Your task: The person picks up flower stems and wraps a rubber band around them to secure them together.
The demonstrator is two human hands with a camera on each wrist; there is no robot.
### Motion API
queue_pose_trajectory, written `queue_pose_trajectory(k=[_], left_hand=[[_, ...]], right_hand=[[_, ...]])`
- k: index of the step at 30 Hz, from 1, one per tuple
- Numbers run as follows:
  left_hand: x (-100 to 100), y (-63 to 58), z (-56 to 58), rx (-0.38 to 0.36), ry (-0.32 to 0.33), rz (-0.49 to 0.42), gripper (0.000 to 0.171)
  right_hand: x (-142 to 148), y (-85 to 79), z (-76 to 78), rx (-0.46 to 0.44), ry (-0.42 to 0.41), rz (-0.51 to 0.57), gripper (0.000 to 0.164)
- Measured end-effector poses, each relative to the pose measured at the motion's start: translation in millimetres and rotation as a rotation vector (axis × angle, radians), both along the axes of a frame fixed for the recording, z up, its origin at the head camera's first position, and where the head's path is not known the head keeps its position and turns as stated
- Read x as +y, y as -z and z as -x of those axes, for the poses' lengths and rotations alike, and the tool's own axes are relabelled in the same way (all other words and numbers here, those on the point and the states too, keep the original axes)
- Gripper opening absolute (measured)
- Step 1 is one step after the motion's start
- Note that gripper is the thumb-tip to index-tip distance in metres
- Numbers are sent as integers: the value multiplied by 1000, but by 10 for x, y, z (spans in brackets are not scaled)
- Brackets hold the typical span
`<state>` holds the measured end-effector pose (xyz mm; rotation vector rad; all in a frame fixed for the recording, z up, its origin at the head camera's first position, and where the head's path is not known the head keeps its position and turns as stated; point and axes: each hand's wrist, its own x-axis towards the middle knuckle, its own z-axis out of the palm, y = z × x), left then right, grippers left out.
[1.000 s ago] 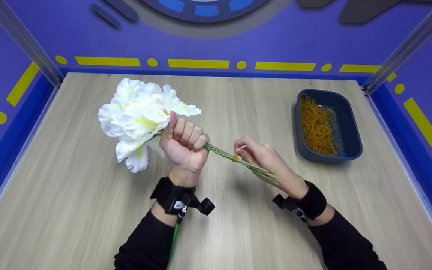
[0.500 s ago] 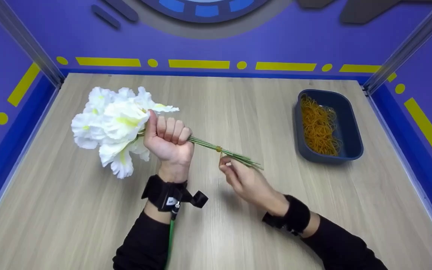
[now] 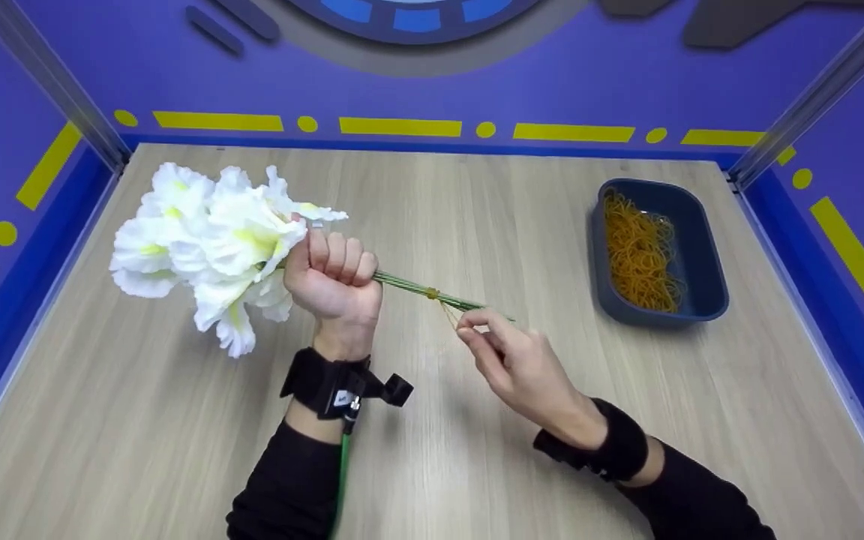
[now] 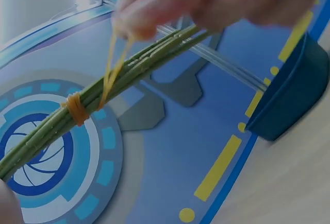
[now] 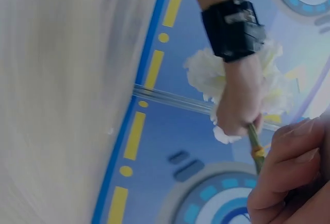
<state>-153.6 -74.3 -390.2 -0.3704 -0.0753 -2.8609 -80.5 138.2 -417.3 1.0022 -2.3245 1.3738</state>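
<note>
White flowers are around 10 o'clock over the counter, left hand wrapped round the stems, right hand pinching the rubber band stretched toward 4 o'clock, so probably mid-wrap, and another turn would call for twisting it over the stems' ends.

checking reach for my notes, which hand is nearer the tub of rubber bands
Right. The right hand pinches a stretched rubber band, left of the tub and closer to the person; the left hand grips the flower stems, farther left.
</note>
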Motion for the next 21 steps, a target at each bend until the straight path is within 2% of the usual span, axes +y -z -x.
queue_pose_trajectory(k=[2, 5, 7, 14, 17, 21], left_hand=[[6, -3, -7, 16, -9, 43, 50], [7, -11, -9, 44, 16, 75, 50], [2, -17, -9, 75, 62, 85, 50], [-33, -83, -14, 233, 323, 123, 55], [-31, -107, -26, 252, 373, 119, 56], [-26, -115, -35, 243, 395, 75, 55]], right_hand=[[57, -75, 0, -23, -6, -5, 10], [157, -190, 26, -88, -19, -24, 10], [235, -260, 62, -143, -25, -49, 8], [518, -456, 196, -426, -93, -142, 11], [599, -513, 227, -496, -120, -175, 14], [650, -547, 249, -497, -129, -209, 15]])
